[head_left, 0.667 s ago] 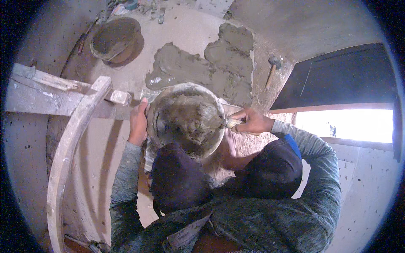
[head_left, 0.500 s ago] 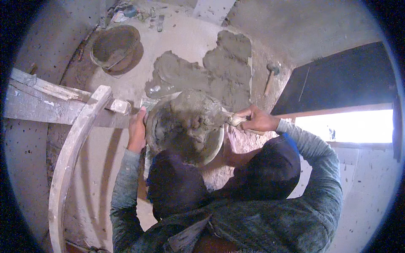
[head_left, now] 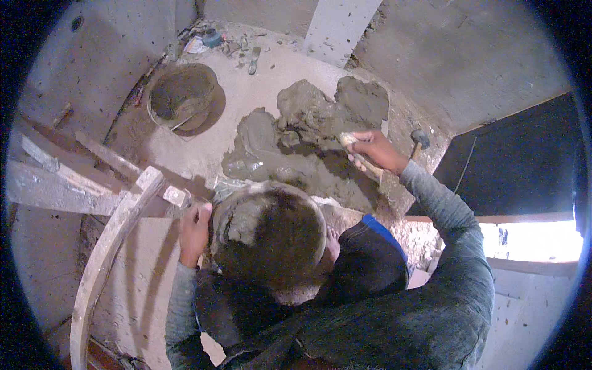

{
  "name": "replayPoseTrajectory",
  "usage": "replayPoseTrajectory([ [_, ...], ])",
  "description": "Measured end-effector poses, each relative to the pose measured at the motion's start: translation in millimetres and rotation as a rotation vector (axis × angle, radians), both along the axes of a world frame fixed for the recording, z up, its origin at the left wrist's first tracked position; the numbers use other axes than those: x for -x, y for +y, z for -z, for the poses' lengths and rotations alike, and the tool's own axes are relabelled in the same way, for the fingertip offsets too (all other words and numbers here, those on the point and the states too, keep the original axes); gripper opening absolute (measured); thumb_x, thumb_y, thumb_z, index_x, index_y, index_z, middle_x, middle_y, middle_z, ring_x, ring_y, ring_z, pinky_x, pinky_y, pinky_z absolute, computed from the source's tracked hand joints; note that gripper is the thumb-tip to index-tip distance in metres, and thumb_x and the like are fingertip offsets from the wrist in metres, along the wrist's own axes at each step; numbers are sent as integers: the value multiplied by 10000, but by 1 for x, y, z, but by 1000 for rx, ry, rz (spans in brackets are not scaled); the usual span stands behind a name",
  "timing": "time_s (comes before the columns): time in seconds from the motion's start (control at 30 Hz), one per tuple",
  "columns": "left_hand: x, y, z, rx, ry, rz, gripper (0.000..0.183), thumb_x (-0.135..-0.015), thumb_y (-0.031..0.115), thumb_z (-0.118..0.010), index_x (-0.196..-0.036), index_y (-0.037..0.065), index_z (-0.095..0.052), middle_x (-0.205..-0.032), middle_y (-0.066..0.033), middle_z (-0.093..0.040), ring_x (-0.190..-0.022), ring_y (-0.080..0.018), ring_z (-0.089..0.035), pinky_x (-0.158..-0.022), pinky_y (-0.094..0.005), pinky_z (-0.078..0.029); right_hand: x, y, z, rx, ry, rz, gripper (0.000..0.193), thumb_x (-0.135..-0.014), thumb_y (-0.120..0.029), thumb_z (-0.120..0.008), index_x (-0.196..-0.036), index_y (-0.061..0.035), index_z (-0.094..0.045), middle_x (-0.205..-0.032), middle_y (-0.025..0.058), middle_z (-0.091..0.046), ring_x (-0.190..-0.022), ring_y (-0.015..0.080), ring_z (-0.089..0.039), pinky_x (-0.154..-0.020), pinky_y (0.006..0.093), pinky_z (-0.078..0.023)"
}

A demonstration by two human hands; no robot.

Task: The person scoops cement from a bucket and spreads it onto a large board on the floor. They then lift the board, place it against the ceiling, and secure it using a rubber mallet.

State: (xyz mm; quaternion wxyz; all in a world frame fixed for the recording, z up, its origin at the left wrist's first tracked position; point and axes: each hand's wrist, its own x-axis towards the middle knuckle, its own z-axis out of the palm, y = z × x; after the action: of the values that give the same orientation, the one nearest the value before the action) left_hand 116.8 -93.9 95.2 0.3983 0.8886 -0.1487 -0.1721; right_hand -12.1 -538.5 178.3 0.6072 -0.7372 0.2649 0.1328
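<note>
A round basin [head_left: 320, 237] stands between my legs, its inside partly coated with wet grey mortar. My left hand [head_left: 195, 231] is closed on the basin's left rim. Beyond the basin, wet mortar [head_left: 277, 154] lies spread and heaped on a flat pale surface. Over the right part of that mortar is my right hand [head_left: 377, 151], its fingers wrapped round the pale handle of a trowel [head_left: 391, 188]. The mortar-smeared blade points back toward me on the right and is partly hard to make out.
A dark bucket [head_left: 183, 102] sits at the far left. A mallet [head_left: 420, 140] lies on the right, near a dark panel [head_left: 505, 160]. Curved timber [head_left: 111, 253] and a rough beam [head_left: 55, 185] stand close on the left. Small items [head_left: 211, 38] lie by the far wall.
My right hand has moved forward and right, from the basin to over the mortar. A fresh heap lies on the spread mortar, and the basin holds less. My left hand stays at the rim.
</note>
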Motion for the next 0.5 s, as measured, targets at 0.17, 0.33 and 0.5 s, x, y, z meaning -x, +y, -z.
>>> replayPoseTrajectory([
  [0.17,12,-2,-59,-103,-130,102,335,-884,306,-666,-969,-17,-630,-856,-161,-650,-725,-268,-621,-643,-370,-492,-67,-53,39,426,-92,36,309,-835,-271,-640,-1054,-56,-669,-791,100,-679,-584,200,-636,-550,361,-518],
  [0.33,10,-19,-130,-80,-105,90,280,-856,240,-698,-1016,18,-638,-874,-121,-660,-795,-228,-631,-720,-336,-496,-126,-119,138,1214,-195,-80,262,-847,-232,-585,-998,-19,-608,-854,230,-661,-756,416,-640,-650,532,-504],
  [0.5,-17,-8,-183,-101,-840,-21,271,-869,36,-641,-1133,-20,-617,-1108,-151,-651,-1018,-279,-614,-833,-346,-494,-124,-143,157,1265,-96,-49,205,-853,-213,-561,-962,-39,-567,-875,232,-651,-816,418,-639,-684,549,-502],
])
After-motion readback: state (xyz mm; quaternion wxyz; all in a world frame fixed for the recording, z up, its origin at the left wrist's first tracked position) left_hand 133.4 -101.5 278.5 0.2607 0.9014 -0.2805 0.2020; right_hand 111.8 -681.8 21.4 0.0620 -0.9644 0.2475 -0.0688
